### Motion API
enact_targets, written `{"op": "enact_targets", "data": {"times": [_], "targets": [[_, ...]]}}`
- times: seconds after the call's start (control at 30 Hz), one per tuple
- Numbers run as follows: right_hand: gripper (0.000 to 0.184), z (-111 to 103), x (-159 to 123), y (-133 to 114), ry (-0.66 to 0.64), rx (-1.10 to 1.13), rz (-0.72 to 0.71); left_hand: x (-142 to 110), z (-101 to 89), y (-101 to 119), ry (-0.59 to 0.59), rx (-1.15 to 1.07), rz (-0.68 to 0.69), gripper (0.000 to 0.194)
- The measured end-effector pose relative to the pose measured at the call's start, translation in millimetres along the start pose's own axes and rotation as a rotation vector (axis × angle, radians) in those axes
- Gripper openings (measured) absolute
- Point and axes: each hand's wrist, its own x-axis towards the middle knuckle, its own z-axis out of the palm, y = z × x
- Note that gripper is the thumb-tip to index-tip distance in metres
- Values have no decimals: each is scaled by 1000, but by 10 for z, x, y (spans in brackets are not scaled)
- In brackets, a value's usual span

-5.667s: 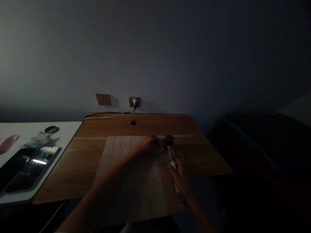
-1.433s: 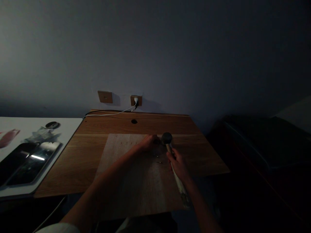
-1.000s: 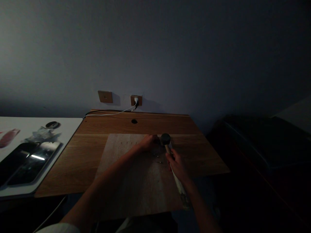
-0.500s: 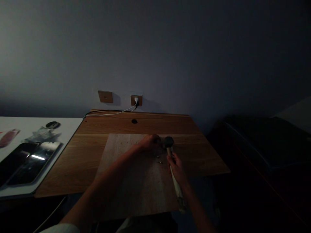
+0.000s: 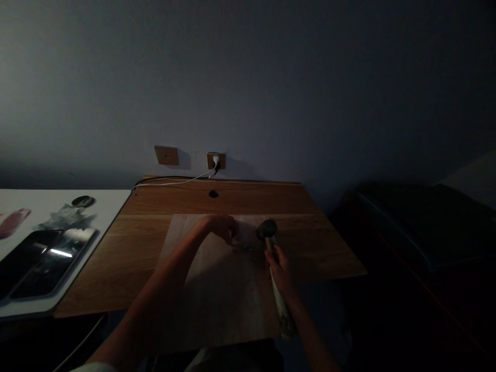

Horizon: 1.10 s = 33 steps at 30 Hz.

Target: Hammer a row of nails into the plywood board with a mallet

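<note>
With the right hand's (image 5: 282, 269) fingers wrapped round the hammer (image 5: 267, 229) at three o'clock on the board (image 5: 225, 310), the left hand (image 5: 220, 227), its pinch impossible to tell, seems to be fetching small metal pieces (image 5: 248, 249) at one o'clock, calling next for careful picking.

A brown wood-grain bench (image 5: 127, 258), with a round dark hole (image 5: 213, 194) near its back, carries a flat, pale wooden board (image 5: 232, 310) overhanging the front edge, and a thin white cable (image 5: 166, 184) along the back. On the adjoining white-topped bench (image 5: 112, 206) lie a glossy black rectangular object (image 5: 42, 279), crumpled translucent plastic (image 5: 65, 218) and a flat pink packet (image 5: 13, 223).
</note>
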Motion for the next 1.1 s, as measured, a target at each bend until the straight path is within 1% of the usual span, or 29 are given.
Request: {"op": "enact_targets", "data": {"times": [0.13, 0.23, 0.33, 0.4, 0.57, 0.63, 0.73, 0.8, 0.93, 1.1], "targets": [[76, -3, -2, -1, -6, 9, 17, 3, -7, 80, -51, 50, -38, 17], [74, -6, 3, 4, -19, -7, 17, 9, -24, 137, -63, 72, -61, 15], [72, -5, 17, 32, -26, 6, 0, 31, -17, 128, -49, 52, -67, 11], [69, -3, 22, 49, -35, 13, -15, 58, 4, 78, 9, 29, -60, 10], [66, -3, -4, 27, -39, 17, -17, 107, 36, -67, 211, -33, -28, 15], [66, -4, -14, 13, -40, 19, -17, 114, 33, -80, 288, -90, -6, 16], [63, -5, -11, 18, -39, 20, -7, 133, 37, -48, 390, -197, 38, 27], [62, -7, -1, 33, -44, 12, -3, 156, 54, -14, 411, -245, 88, 33], [65, -10, 9, 48, -35, -7, -17, 208, 107, 33, 386, -250, 174, 23], [64, -16, 4, 33, -27, -2, -23, 229, 144, 57, 415, -228, 149, 19]]}}
